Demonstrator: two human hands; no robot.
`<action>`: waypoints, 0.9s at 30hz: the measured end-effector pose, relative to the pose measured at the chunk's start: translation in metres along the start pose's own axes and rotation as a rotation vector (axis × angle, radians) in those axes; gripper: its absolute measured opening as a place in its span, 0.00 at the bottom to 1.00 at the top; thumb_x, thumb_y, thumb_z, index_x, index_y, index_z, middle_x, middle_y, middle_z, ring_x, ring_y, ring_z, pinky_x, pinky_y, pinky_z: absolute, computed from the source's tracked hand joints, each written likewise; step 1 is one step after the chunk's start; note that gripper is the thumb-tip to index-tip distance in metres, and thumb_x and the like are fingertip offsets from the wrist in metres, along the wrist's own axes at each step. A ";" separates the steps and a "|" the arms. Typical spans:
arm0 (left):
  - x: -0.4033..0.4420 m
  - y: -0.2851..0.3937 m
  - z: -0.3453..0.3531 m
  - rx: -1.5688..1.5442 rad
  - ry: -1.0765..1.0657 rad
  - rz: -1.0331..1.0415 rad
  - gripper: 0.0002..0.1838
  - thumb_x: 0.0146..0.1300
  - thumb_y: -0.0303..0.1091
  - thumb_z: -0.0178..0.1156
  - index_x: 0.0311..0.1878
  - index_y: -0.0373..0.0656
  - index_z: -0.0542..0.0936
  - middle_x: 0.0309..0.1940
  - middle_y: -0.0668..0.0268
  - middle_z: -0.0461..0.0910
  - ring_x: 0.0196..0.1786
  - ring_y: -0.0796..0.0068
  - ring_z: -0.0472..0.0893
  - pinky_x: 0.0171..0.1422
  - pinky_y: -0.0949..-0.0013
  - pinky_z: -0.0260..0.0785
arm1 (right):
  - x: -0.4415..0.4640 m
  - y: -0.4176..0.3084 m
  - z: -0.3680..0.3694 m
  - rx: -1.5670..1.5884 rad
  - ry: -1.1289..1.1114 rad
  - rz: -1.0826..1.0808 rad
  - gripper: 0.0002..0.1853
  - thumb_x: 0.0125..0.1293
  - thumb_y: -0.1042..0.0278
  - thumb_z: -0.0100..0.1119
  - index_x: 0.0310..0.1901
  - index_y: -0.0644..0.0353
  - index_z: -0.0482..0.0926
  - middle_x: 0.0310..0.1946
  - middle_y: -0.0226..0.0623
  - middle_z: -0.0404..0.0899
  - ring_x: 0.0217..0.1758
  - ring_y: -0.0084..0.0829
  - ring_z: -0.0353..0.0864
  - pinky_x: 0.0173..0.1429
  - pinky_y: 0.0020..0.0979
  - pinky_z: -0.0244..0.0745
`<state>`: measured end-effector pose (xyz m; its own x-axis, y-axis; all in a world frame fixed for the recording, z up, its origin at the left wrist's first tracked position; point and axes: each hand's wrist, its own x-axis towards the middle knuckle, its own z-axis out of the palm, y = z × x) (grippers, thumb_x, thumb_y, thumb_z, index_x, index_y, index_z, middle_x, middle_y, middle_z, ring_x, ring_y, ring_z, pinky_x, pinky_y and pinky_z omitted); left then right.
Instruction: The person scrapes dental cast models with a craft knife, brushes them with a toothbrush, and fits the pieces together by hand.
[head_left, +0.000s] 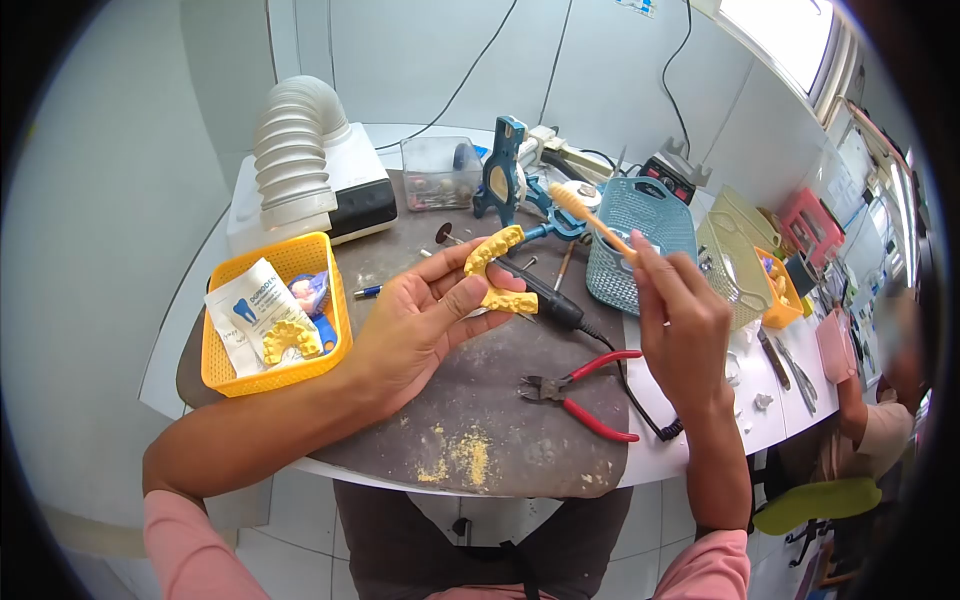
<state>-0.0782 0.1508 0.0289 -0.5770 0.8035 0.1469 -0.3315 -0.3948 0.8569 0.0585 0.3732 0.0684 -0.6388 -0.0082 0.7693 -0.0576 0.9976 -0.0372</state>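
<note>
My left hand (430,305) grips a yellow horseshoe-shaped dental cast (482,262) above the mat, thumb along its inner side. In my right hand (683,305) is a brush with a tan handle (605,235), its bristled head raised up and to the left, apart from the cast. Under the cast lies a black handpiece (545,297) with a coiled cord. Red-handled cutting pliers (580,393) rest on the mat between my hands. Behind the cast stands a blue articulator (505,170).
On the left, a yellow basket (340,335) holds a paper packet and another yellow cast (290,340). A white machine (358,160) with a ribbed hose stands behind it. Blue basket (640,215) sits at back right; knives (795,370) lie rightward. Yellow dust (470,458) marks the mat. Another person (870,430) sits far right.
</note>
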 end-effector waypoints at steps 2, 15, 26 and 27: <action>0.000 0.001 0.000 -0.008 -0.008 0.002 0.31 0.70 0.39 0.65 0.72 0.39 0.68 0.55 0.61 0.81 0.65 0.67 0.79 0.73 0.59 0.72 | -0.001 -0.013 -0.004 0.092 -0.043 -0.010 0.22 0.64 0.81 0.64 0.61 0.63 0.81 0.28 0.38 0.78 0.24 0.32 0.78 0.29 0.34 0.75; -0.004 0.001 0.007 0.454 0.093 0.225 0.29 0.66 0.23 0.67 0.70 0.35 0.72 0.61 0.58 0.79 0.62 0.74 0.80 0.70 0.69 0.72 | -0.004 -0.025 0.003 0.277 -0.194 -0.175 0.22 0.63 0.83 0.61 0.59 0.62 0.84 0.26 0.35 0.75 0.22 0.25 0.73 0.27 0.29 0.70; -0.005 0.000 0.007 0.487 0.069 0.281 0.28 0.71 0.32 0.65 0.71 0.36 0.70 0.60 0.60 0.80 0.64 0.75 0.78 0.70 0.69 0.71 | 0.000 -0.015 0.001 0.217 -0.164 -0.126 0.20 0.65 0.79 0.62 0.59 0.62 0.82 0.28 0.38 0.78 0.23 0.32 0.77 0.28 0.34 0.73; -0.006 0.001 0.006 0.486 0.072 0.276 0.28 0.71 0.32 0.65 0.71 0.36 0.70 0.60 0.60 0.80 0.64 0.75 0.78 0.70 0.69 0.71 | 0.003 -0.006 -0.002 0.176 -0.158 -0.068 0.20 0.65 0.79 0.62 0.59 0.62 0.83 0.28 0.38 0.78 0.23 0.31 0.77 0.29 0.35 0.74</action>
<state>-0.0704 0.1484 0.0319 -0.6487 0.6603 0.3783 0.2112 -0.3214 0.9231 0.0587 0.3669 0.0720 -0.7403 -0.0989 0.6650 -0.2282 0.9674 -0.1101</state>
